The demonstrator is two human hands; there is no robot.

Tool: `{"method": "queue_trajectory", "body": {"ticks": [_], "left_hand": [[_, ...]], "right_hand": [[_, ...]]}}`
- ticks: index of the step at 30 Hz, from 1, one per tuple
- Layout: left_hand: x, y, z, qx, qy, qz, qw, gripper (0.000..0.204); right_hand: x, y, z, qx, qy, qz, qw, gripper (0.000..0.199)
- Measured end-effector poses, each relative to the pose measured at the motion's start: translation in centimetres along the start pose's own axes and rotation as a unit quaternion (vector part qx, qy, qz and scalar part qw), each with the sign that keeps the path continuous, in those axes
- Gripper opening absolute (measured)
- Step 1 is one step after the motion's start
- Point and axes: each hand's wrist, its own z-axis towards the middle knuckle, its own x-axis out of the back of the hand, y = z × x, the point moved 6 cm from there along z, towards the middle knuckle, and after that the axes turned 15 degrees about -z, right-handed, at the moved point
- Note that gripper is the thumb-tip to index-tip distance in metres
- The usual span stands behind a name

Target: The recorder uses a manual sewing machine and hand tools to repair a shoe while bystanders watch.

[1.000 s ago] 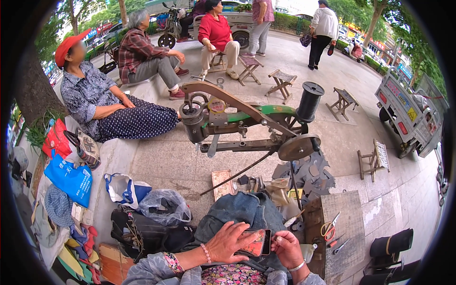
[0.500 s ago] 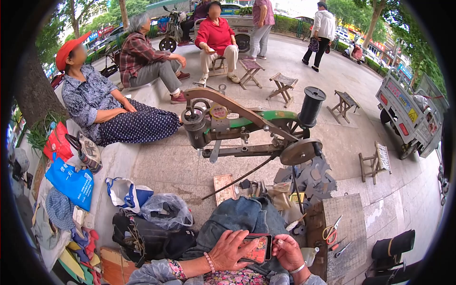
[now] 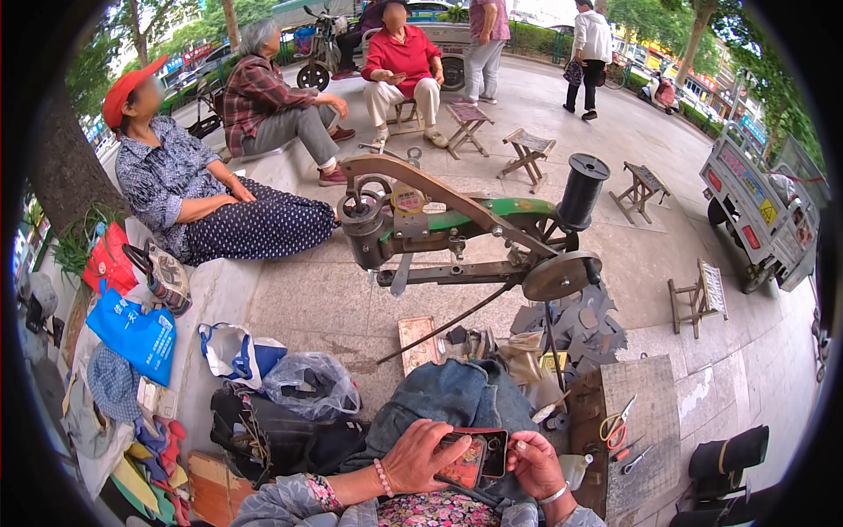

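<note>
Above my lap, my left hand (image 3: 418, 459) is closed on a thin dark phone case (image 3: 494, 454) with a red edge. A floral, red-patterned panel (image 3: 467, 464) lies at an angle over its lower left part; I cannot tell whether the two are joined. My left fingers lie across the top of the panel. Just right of the case, my right hand (image 3: 536, 465) has thumb and fingers pinched together; what they hold, if anything, is too small to make out. Beneath both hands a blue denim cloth (image 3: 448, 404) covers my lap.
A hand-cranked sewing machine (image 3: 465, 228) with a black thread spool (image 3: 583, 191) stands ahead. Scissors (image 3: 617, 424) lie on a wooden box (image 3: 628, 386) at right. Bags, including a clear plastic one (image 3: 309, 386), sit at left. Several people sit or stand beyond, among folding stools (image 3: 527, 156).
The case and the floral panel have swung apart, so more of the dark case shows at upper right. My right hand has shifted slightly right. The walking person has moved a little.
</note>
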Motion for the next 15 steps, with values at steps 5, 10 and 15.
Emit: {"method": "queue_trajectory", "body": {"ticks": [5,10,15], "left_hand": [[0.01,0.11,-0.81,-0.001,0.021,0.041,0.999,0.083],[-0.17,0.15,-0.62,0.027,0.005,0.068,0.997,0.085],[-0.31,-0.23,-0.18,0.002,0.012,0.043,0.999,0.086]], "right_hand": [[-0.14,-0.07,-0.05,-0.002,0.0,0.0,1.0,0.013],[-0.01,0.29,0.06,0.002,0.005,-0.004,1.0,0.013],[0.0,0.34,0.01,0.007,0.009,-0.008,1.0,0.014]]}}
